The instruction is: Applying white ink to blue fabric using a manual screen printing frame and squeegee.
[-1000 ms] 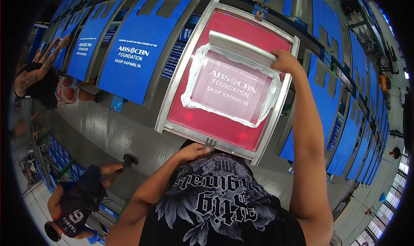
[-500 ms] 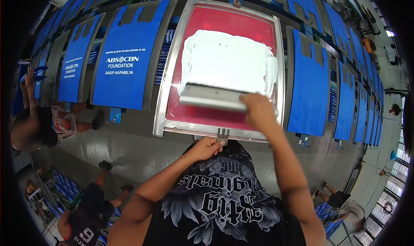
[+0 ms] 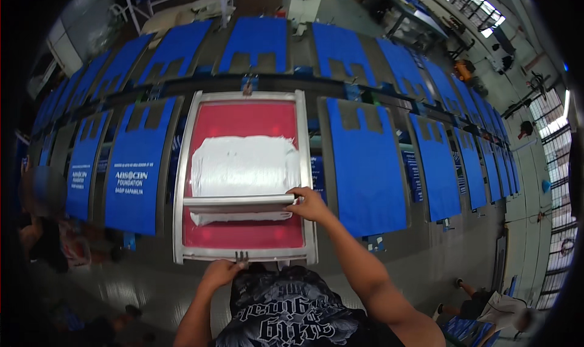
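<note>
A screen printing frame [image 3: 181, 210] with red mesh [image 3: 240, 117] lies in front of me, and white ink [image 3: 243, 164] covers the middle of the mesh. My right hand [image 3: 309, 206] grips the right end of a long metal squeegee [image 3: 237, 202]. The squeegee lies crosswise over the lower part of the ink, and a thin white strip shows on its near side. At the frame's near edge, my left hand [image 3: 222, 272] is closed with its thumb against a small pronged metal bracket [image 3: 242, 259]. Whatever is under the frame is hidden.
Blue bags [image 3: 139, 164] lie flat on grey boards to the left, and more blue bags [image 3: 365, 170] line the right. Another row [image 3: 254, 45] runs behind a central rail. One person [image 3: 499, 310] is at lower right; another [image 3: 48, 195] is at far left.
The squeegee, earlier blurred and tilted over the near mesh, now lies level across the ink, with white on its near side too. My left hand stays at the bracket. My view has shifted.
</note>
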The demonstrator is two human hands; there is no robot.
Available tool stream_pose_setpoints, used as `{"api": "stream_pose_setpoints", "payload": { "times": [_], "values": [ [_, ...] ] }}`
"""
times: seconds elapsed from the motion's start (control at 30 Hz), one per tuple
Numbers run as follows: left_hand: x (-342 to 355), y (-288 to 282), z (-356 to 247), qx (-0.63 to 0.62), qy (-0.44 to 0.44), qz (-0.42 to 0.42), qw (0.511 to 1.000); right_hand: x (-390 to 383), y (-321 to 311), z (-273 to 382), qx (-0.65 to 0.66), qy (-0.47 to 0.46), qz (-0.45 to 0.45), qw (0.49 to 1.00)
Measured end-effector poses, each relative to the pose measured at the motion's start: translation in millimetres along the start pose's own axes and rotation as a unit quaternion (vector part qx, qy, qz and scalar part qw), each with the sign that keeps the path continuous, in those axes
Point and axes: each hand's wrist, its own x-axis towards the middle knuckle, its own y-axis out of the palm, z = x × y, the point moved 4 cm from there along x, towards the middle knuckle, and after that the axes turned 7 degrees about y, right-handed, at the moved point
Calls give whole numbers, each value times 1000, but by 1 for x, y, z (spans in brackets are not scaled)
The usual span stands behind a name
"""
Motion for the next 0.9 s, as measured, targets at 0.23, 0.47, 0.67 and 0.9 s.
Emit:
{"api": "stream_pose_setpoints", "payload": {
  "times": [0.23, 0.47, 0.67, 0.9],
  "values": [
    [15, -133, 142, -51, -93, -428, 897, 31, 25, -1, 273, 62, 20, 960],
    [31, -115, 62, -234, -61, -357, 902, 5, -37, -37, 285, 120, -11, 951],
    [84, -32, -50, -268, 37, -369, 889, -66, -181, -104, 235, 118, -85, 961],
    [148, 67, -204, -295, 16, -323, 899, -124, -290, -238, 258, 121, -127, 950]
  ]
}}
